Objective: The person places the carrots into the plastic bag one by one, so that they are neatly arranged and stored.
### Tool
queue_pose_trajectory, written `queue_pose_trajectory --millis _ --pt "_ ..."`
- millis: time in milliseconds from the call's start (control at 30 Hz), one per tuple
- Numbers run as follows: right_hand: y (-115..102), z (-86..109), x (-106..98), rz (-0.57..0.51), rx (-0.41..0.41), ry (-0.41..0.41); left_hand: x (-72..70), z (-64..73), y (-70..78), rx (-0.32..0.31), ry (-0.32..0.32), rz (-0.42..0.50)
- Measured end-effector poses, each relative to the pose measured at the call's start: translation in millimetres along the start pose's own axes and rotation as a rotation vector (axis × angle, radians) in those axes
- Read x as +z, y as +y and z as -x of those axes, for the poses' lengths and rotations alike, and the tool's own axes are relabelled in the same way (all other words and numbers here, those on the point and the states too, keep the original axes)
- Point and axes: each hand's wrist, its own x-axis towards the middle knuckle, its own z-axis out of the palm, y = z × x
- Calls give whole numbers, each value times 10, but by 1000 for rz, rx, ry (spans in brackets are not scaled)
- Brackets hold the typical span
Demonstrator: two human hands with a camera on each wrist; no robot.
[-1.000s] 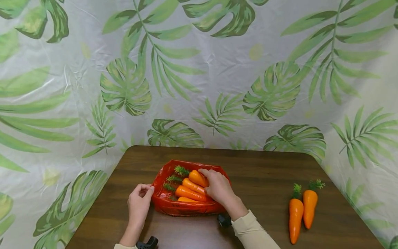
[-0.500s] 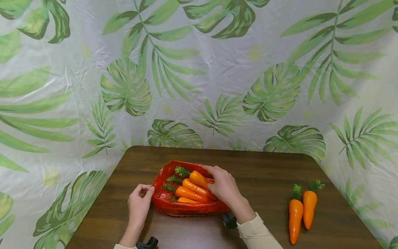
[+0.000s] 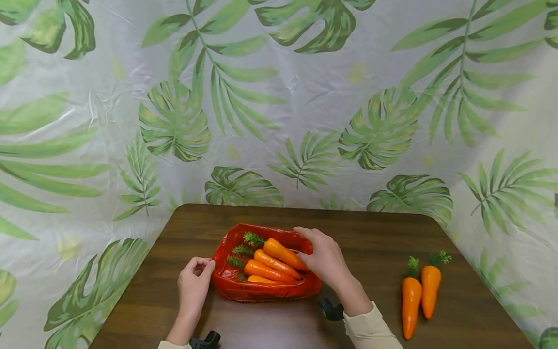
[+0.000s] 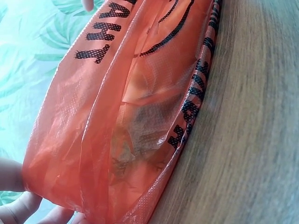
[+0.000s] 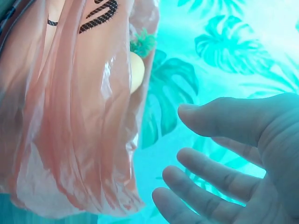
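Observation:
A red plastic bag (image 3: 270, 293) with black lettering lies on the table, its mouth spread wide. Several orange carrots (image 3: 270, 270) with green tops lie side by side inside it, tops towards the left. At the bag's left end my left hand (image 3: 193, 281) pinches the rim between thumb and fingers; the left wrist view shows fingers (image 4: 21, 207) at the plastic's edge. My right hand (image 3: 327, 257) is over the bag's right end, fingers spread. In the right wrist view that hand (image 5: 233, 163) holds nothing and is apart from the bag (image 5: 70, 116).
Two more carrots (image 3: 411, 305) lie close together on the right side of the dark wooden table (image 3: 357, 228). A light curtain (image 3: 314, 116) with green leaf prints hangs behind the table. Black wrist cameras (image 3: 331, 310) are worn on both arms.
My right hand has drawn back to the right, off the farthest carrot, which is now more exposed. My left hand stays at the bag's left rim.

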Motion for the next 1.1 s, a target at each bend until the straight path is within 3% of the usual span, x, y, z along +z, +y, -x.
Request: queue_pose_trajectory --millis 433,800,1100 --pt "135 79 -165 -5 52 40 -11 -10 1 -3 2 -2" --pt "304 178 -352 52 79 47 -9 3 16 -18 5 -17" --pt "429 337 -465 87 109 46 -8 8 12 3 1 -10"
